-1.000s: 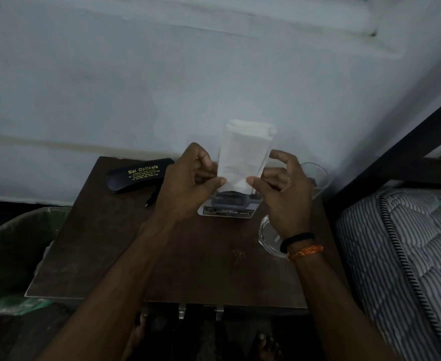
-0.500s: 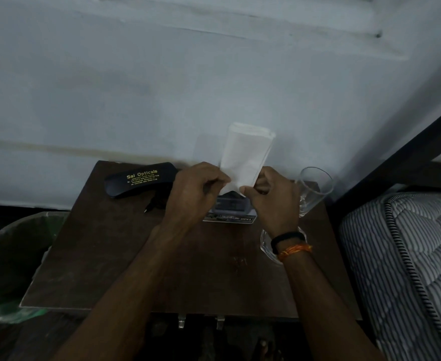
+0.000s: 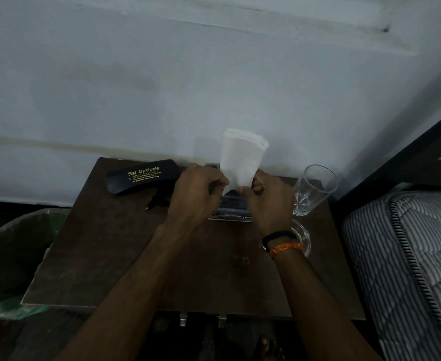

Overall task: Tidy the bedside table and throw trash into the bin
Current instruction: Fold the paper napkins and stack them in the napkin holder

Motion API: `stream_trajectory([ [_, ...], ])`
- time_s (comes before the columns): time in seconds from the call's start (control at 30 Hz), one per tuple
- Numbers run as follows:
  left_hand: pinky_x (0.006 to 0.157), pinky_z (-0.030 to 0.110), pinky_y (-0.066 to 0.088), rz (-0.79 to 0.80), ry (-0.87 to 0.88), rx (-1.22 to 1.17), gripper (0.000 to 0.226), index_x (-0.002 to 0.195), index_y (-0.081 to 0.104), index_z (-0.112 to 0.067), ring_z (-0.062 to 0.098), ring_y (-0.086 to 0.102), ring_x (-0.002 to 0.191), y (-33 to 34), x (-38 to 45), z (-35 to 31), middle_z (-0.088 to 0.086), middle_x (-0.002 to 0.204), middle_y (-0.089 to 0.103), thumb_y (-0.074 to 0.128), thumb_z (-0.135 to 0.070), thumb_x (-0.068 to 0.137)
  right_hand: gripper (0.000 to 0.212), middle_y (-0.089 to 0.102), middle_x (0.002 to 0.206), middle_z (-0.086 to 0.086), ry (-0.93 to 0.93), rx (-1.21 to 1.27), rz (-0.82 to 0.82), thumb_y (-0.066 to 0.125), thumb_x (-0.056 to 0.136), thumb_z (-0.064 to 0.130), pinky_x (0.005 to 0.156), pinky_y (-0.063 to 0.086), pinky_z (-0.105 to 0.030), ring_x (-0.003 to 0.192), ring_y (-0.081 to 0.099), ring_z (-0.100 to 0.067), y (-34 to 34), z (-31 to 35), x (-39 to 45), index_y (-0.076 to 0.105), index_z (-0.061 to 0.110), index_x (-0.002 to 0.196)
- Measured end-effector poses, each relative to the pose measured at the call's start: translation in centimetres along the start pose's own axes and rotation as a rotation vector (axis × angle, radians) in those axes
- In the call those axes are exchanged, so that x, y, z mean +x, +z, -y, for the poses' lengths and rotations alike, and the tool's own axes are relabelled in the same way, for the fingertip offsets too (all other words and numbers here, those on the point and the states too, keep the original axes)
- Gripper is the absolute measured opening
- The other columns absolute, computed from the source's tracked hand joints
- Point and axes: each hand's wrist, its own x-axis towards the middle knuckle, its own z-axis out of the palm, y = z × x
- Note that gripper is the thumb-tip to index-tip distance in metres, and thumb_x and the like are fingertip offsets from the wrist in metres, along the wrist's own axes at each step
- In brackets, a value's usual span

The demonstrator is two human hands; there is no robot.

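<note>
Folded white paper [image 3: 240, 157] | upright above bench [image 3: 110, 251] rear, lower than before | left hand [image 3: 198, 194] and right hand [image 3: 268, 201] pinch its base | black case [image 3: 141, 177] reads "Sai Opticals"

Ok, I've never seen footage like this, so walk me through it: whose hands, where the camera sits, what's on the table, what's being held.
There is no machine here. A person wears a camera on the head, looking forward and down, so both arms reach in from below.

The left hand and right hand pinch the bottom of a folded white stack of paper napkins with curled fingers, holding it upright.

On the dark bedside table lie a black glasses case with gold lettering, a clear drinking glass, a glass dish partly behind the right wrist, and a dark object under the hands, too hidden to name.

A bin with a green liner stands left; a striped mattress is right.
</note>
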Motion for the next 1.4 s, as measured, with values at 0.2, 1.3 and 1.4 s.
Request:
stream_trajectory([
  [0.2,0.074,0.029,0.045,-0.006,-0.052,0.069,0.018,0.091,0.079,-0.019,0.022,0.058,0.09,0.2,-0.2,-0.4,-0.001,0.085,0.075,0.071,-0.008,0.079,0.013,0.058,0.085,-0.003,0.051,-0.001,-0.045,0.08,0.073,0.011,0.065,0.037,-0.022,0.073,0.053,-0.014,0.7,0.2,-0.3,0.069,0.009,0.08],
  [1.3,0.063,0.046,0.051,-0.101,-0.073,-0.101,0.03,0.081,0.046,-0.01,0.023,0.059,0.074,-0.2,0.1,-0.5,0.001,0.075,0.057,0.075,-0.015,0.079,0.03,0.052,0.064,0.004,0.028,0.155,-0.085,0.074,0.082,0.021,0.056,0.031,-0.008,0.057,0.048,-0.005,-0.7,-0.1,0.4,0.051,0.02,0.065],
  [1.4,0.061,0.047,0.051,-0.112,-0.066,-0.106,0.031,0.08,0.043,-0.013,0.024,0.06,0.071,-0.1,0.0,-0.5,0.0,0.072,0.056,0.074,-0.014,0.08,0.027,0.059,0.067,-0.003,0.006,0.135,-0.099,0.076,0.081,0.021,0.056,0.039,-0.021,0.062,0.055,-0.017,-0.6,-0.2,0.6,0.056,0.012,0.066],
])
